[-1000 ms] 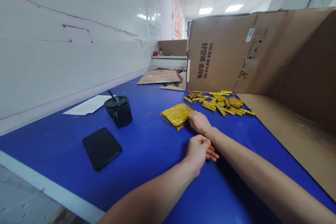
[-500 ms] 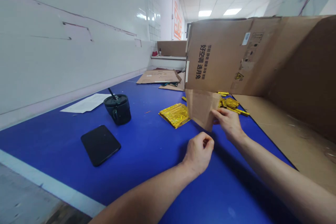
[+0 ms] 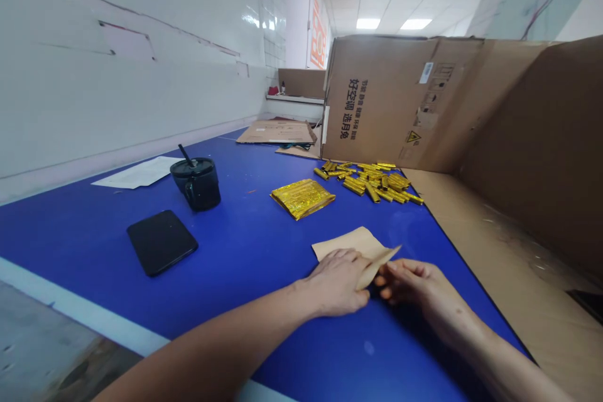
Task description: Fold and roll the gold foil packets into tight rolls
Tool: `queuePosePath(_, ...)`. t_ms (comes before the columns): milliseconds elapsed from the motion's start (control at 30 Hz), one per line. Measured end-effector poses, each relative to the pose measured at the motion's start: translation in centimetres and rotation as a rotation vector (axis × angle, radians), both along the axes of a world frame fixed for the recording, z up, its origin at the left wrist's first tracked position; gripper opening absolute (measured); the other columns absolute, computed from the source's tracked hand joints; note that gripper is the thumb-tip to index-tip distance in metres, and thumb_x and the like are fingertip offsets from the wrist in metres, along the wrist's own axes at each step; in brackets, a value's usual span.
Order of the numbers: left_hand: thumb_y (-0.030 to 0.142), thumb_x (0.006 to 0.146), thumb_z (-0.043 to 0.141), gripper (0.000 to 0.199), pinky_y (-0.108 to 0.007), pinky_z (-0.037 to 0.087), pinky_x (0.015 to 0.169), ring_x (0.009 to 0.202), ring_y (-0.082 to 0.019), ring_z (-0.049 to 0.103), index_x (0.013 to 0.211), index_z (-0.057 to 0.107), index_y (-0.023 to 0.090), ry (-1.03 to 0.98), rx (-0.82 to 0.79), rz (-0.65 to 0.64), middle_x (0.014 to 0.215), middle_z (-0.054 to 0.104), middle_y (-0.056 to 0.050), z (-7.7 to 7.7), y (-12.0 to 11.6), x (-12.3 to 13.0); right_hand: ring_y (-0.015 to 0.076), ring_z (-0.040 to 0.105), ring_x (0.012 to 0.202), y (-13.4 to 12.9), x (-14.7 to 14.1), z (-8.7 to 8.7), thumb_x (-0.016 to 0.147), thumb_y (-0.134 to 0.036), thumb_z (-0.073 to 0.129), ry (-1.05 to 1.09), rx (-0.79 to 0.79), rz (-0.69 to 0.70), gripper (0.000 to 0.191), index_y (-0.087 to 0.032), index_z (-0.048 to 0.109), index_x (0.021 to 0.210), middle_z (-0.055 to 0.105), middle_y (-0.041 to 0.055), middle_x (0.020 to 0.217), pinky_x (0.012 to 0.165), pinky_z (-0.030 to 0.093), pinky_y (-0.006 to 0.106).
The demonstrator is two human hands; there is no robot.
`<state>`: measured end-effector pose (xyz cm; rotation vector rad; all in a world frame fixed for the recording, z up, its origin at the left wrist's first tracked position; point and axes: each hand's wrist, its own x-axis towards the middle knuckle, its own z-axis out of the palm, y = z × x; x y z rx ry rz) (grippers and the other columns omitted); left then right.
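Observation:
A brown paper sheet or flat pouch (image 3: 354,240) lies near the middle of the blue table, its right-hand end folded up. My left hand (image 3: 336,279) rests over it, fingers stretched across the paper and the thumb beneath the raised flap. At that flap's right edge, my right hand (image 3: 407,276) pinches the paper between thumb and fingers. Beyond my hands lies a flat, shiny gold packet (image 3: 304,198). Farther right is a loose pile of small gold-wrapped sticks (image 3: 372,182). The paper's part under my left palm is hidden.
A dark mug (image 3: 200,185) with a lid and straw stands at left, behind a black tablet-like slab (image 3: 161,242). White paper (image 3: 139,173) lies by the wall. A large cardboard box (image 3: 391,100) borders the back and right. Flat cardboard (image 3: 276,132) lies farther back.
The brown paper has come down from the raised right hand onto the table, nearer me. My left hand has opened from a loose fist and now lies over it.

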<state>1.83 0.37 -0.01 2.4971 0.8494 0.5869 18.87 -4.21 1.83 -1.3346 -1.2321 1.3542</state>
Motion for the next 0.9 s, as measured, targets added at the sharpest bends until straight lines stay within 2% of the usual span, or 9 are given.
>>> queuePosePath(67, 0.024, 0.069, 0.050, 0.033, -0.034, 0.036, 0.085, 0.098, -0.025, 0.049, 0.101, 0.053, 0.019, 0.001, -0.005, -0.012, 0.102, 0.056, -0.008, 0.2, 0.2, -0.2, 0.0153, 0.057, 0.059, 0.4, 1.4, -0.1, 0.068, -0.042, 0.059, -0.191, 0.191, -0.109, 0.028, -0.016, 0.061, 0.079, 0.064, 0.0061, 0.073, 0.057, 0.046, 0.027)
queuePosePath(133, 0.022, 0.069, 0.047, 0.028, -0.032, 0.038, 0.083, 0.094, -0.023, 0.051, 0.096, 0.054, 0.018, 0.017, -0.021, -0.033, 0.098, 0.057, -0.007, 0.5, 0.3, -0.3, 0.0209, 0.057, 0.083, 0.8, 2.8, -0.2, 0.064, -0.040, 0.063, -0.372, 0.372, -0.188, 0.041, -0.020, 0.057, 0.100, 0.061, 0.0084, 0.097, 0.074, 0.045, 0.033)
queuePosePath(233, 0.021, 0.068, 0.047, 0.024, -0.029, 0.039, 0.079, 0.090, -0.022, 0.053, 0.090, 0.057, 0.018, 0.049, -0.046, -0.083, 0.095, 0.059, -0.006, 0.9, 0.5, -0.4, 0.0250, 0.042, 0.110, 0.9, 3.8, -0.5, 0.062, -0.036, 0.065, -0.513, 0.456, -0.063, 0.055, -0.024, 0.051, 0.113, 0.048, 0.0066, 0.122, 0.093, 0.031, 0.040)
queuePosePath(300, 0.021, 0.067, 0.047, 0.024, -0.028, 0.040, 0.074, 0.084, -0.021, 0.055, 0.089, 0.058, 0.019, 0.057, -0.104, -0.096, 0.091, 0.060, -0.005, 1.2, 0.6, -0.5, 0.0242, 0.047, 0.103, 0.8, 3.7, -0.5, 0.067, -0.036, 0.060, -0.539, 0.410, 0.068, 0.036, -0.023, 0.060, 0.100, 0.056, 0.0058, 0.112, 0.090, 0.033, 0.037)
queuePosePath(367, 0.022, 0.068, 0.047, 0.028, -0.027, 0.041, 0.070, 0.081, -0.019, 0.055, 0.094, 0.058, 0.021, 0.017, -0.197, -0.059, 0.090, 0.061, -0.003, 1.5, 0.8, -0.5, 0.0204, 0.055, 0.081, 0.6, 3.2, -0.6, 0.072, -0.038, 0.053, -0.539, 0.326, 0.127, 0.023, -0.021, 0.065, 0.083, 0.063, 0.0043, 0.086, 0.074, 0.041, 0.030)
queuePosePath(500, 0.026, 0.071, 0.048, 0.034, -0.029, 0.040, 0.077, 0.089, -0.020, 0.054, 0.103, 0.055, 0.021, -0.124, -0.302, 0.146, 0.100, 0.059, -0.004, 1.6, 1.3, -0.5, 0.0110, 0.043, 0.052, 0.4, 2.7, -0.8, 0.073, -0.042, 0.051, -0.497, 0.218, 0.103, 0.028, -0.017, 0.058, 0.063, 0.051, -0.0025, 0.054, 0.048, 0.034, 0.021)
queuePosePath(667, 0.039, 0.066, 0.055, 0.048, -0.034, 0.037, 0.082, 0.094, -0.025, 0.051, 0.109, 0.052, 0.019, 0.096, -0.172, 0.295, 0.105, 0.053, -0.008, 1.9, 1.8, -1.0, 0.0073, 0.031, 0.045, 0.2, 2.4, -1.1, 0.071, -0.046, 0.052, -0.346, 0.097, 0.197, 0.030, -0.017, 0.055, 0.065, 0.040, -0.0058, 0.051, 0.042, 0.025, 0.020)
queuePosePath(800, 0.050, 0.059, 0.059, 0.060, -0.034, 0.039, 0.074, 0.085, -0.026, 0.054, 0.110, 0.050, 0.020, 0.319, -0.073, 0.281, 0.101, 0.050, -0.009, 2.4, 1.7, -1.4, 0.0077, 0.030, 0.046, -0.1, 2.0, -0.9, 0.072, -0.046, 0.052, -0.388, 0.060, 0.259, 0.030, -0.017, 0.056, 0.070, 0.040, -0.0054, 0.054, 0.043, 0.024, 0.020)
queuePosePath(900, 0.052, 0.055, 0.062, 0.052, -0.033, 0.039, 0.070, 0.084, -0.027, 0.051, 0.094, 0.055, 0.018, 0.378, -0.015, 0.250, 0.088, 0.052, -0.008, 2.4, 1.7, -1.5, 0.0079, 0.031, 0.048, -0.2, 1.8, -0.9, 0.073, -0.042, 0.052, -0.401, 0.087, 0.265, 0.026, -0.016, 0.058, 0.071, 0.042, -0.0053, 0.055, 0.044, 0.026, 0.020)
